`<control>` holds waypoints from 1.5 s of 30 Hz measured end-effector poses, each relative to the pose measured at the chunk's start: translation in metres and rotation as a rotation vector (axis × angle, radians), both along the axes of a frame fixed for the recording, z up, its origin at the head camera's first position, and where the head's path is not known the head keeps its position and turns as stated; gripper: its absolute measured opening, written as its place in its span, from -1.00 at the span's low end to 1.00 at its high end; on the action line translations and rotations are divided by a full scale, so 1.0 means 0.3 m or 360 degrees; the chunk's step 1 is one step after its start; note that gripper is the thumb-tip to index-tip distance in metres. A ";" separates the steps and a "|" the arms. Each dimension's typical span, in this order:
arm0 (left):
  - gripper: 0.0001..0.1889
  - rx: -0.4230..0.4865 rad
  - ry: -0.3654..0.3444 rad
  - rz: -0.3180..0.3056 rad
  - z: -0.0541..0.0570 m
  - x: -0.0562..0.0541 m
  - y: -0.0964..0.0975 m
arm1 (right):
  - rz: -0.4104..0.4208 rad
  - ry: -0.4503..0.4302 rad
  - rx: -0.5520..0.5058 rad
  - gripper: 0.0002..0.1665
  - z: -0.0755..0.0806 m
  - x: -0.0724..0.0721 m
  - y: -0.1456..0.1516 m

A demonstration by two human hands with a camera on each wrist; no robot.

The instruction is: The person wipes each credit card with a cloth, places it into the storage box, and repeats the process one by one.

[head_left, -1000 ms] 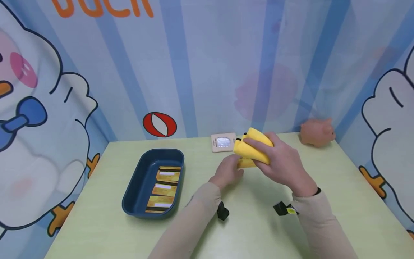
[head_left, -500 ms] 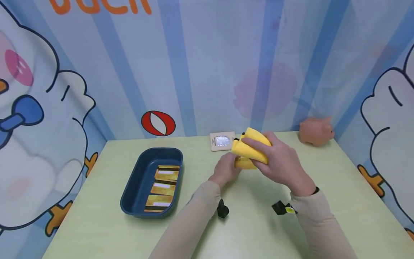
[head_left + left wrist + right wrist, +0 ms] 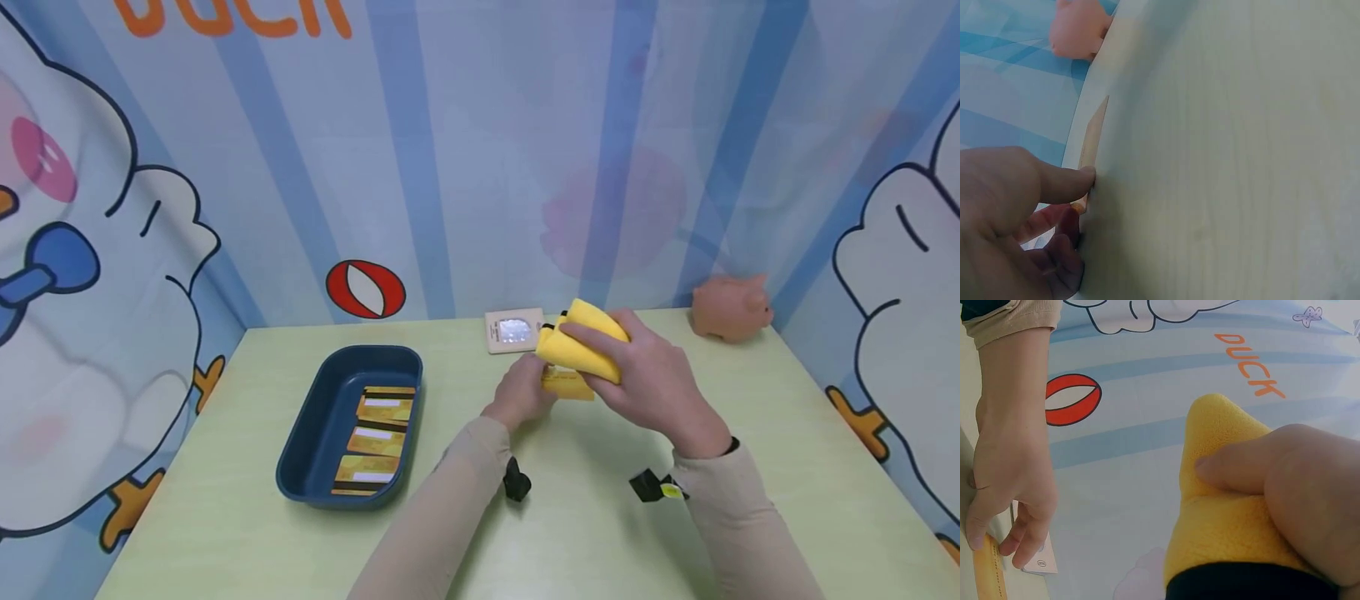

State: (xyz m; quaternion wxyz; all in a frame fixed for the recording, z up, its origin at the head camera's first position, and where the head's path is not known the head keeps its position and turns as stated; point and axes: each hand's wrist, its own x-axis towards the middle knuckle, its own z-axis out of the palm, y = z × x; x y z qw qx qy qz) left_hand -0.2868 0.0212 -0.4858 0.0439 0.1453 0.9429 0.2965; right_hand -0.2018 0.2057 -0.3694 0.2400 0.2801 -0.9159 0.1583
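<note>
My left hand (image 3: 519,392) pinches a gold bank card (image 3: 567,386) by its left end, just above the table. In the left wrist view the card (image 3: 1092,134) is seen nearly edge-on between thumb and fingers. Above it, my right hand (image 3: 654,379) grips a bunched yellow fleecy cloth (image 3: 579,346) with black trim along one edge. The right wrist view shows my thumb pressed into the cloth (image 3: 1210,528). From the head view I cannot tell whether cloth and card touch. Three more gold cards (image 3: 375,437) lie in the blue tray (image 3: 303,433).
A small pale flat packet (image 3: 513,331) with a shiny window lies at the table's back edge, behind my left hand. A pink piggy bank (image 3: 731,308) stands at the back right corner. A printed curtain (image 3: 495,150) rises behind the table.
The gold card shows slightly more below the yellow cloth than a second ago. Both hands keep their holds and have hardly moved.
</note>
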 end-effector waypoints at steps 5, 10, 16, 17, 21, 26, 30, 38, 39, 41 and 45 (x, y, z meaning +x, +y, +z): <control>-0.47 -0.0009 -0.0045 -0.0031 0.019 0.004 -0.014 | 0.0010 0.0009 -0.0005 -0.35 0.000 0.000 -0.004; -0.45 -0.0084 -0.0069 -0.0050 0.031 0.015 -0.020 | 0.0016 0.0013 -0.0004 -0.35 0.000 0.000 -0.008; -0.52 -0.0108 -0.0042 -0.0039 0.021 0.023 -0.024 | 0.0012 -0.0002 0.0003 -0.35 -0.001 0.003 -0.012; -0.53 -0.0106 -0.0024 -0.0033 0.017 0.023 -0.025 | 0.0012 -0.0004 0.0002 -0.35 -0.001 0.003 -0.013; -0.52 -0.0065 0.0032 -0.0011 0.006 0.030 -0.024 | 0.0007 -0.0007 0.0005 -0.34 -0.002 0.003 -0.015; -0.52 0.0019 0.0002 -0.0016 0.005 0.048 -0.025 | 0.0015 -0.0010 0.0010 -0.35 -0.005 0.003 -0.017; -0.50 0.0173 -0.0051 -0.0014 0.001 0.059 -0.035 | 0.0015 -0.0012 0.0008 -0.35 -0.008 0.005 -0.018; -0.47 0.0542 -0.0303 0.0000 0.006 0.071 -0.074 | 0.0019 -0.0032 0.0025 -0.32 -0.010 0.004 -0.020; -0.47 0.0571 -0.0326 -0.0003 0.011 0.073 -0.080 | 0.0017 -0.0031 0.0025 -0.32 -0.010 0.003 -0.019; -0.45 0.0654 -0.0367 -0.0008 0.021 0.078 -0.094 | 0.0015 -0.0026 0.0020 -0.32 -0.011 0.000 -0.018; -0.43 0.0867 -0.0395 -0.0028 0.055 0.096 -0.124 | 0.0033 -0.0017 -0.0002 -0.33 -0.015 -0.006 -0.015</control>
